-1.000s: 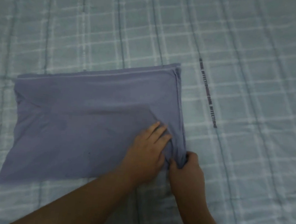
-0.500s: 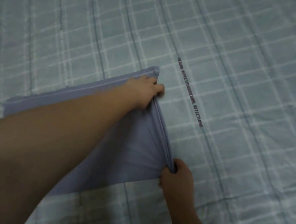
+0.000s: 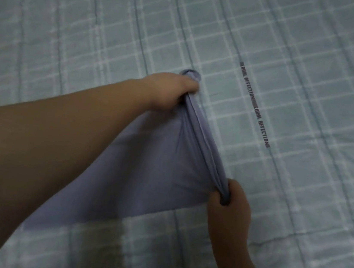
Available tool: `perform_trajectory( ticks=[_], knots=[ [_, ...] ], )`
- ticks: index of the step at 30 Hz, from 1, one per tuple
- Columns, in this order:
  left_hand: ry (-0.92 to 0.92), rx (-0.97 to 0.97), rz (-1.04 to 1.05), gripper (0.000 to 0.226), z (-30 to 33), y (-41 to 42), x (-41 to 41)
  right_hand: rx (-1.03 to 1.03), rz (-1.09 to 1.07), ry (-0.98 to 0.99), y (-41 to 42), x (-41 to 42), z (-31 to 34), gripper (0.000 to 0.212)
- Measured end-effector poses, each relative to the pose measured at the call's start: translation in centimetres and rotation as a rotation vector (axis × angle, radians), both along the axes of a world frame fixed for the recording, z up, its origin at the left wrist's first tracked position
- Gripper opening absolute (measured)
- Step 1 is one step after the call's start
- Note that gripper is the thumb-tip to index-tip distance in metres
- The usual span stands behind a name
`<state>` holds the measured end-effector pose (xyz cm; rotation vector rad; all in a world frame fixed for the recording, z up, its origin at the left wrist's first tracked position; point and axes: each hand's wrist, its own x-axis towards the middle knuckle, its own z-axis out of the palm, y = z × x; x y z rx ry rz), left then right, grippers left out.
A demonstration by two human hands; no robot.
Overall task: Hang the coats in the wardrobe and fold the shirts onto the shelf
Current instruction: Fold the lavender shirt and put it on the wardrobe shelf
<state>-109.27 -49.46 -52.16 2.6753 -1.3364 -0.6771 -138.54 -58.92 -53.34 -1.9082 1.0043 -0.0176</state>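
The left hand (image 3: pixel 172 92) grips the far right corner of the blue shirt (image 3: pixel 151 171) on the quilt (image 3: pixel 295 48); the right hand (image 3: pixel 229 199) pinches the near corner (edge taut). Uneven pull would likely skew the fold.

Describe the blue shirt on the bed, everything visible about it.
The blue shirt is plain grey-blue, soft knit-looking fabric, partly folded on the checked bedspread. Its right edge is gathered into a taut band running diagonally: the left hand grips the far end, the right hand pinches the near end. Creases fan out from both grips. The left forearm hides its left part.
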Motion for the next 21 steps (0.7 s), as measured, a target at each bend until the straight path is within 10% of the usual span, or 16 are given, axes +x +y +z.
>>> perform_trajectory(
  ticks=[12,21],
  knots=[
    [-0.055,-0.306,0.238,0.027,8.1,26.0,0.7,-0.072,0.468,-0.39,20.8,2.6,6.4,0.047],
    [0.057,-0.252,0.47,0.045,-5.7,41.2,-4.4,-0.214,1.03,-0.056,33.7,0.4,-1.7,0.058]
  ],
)
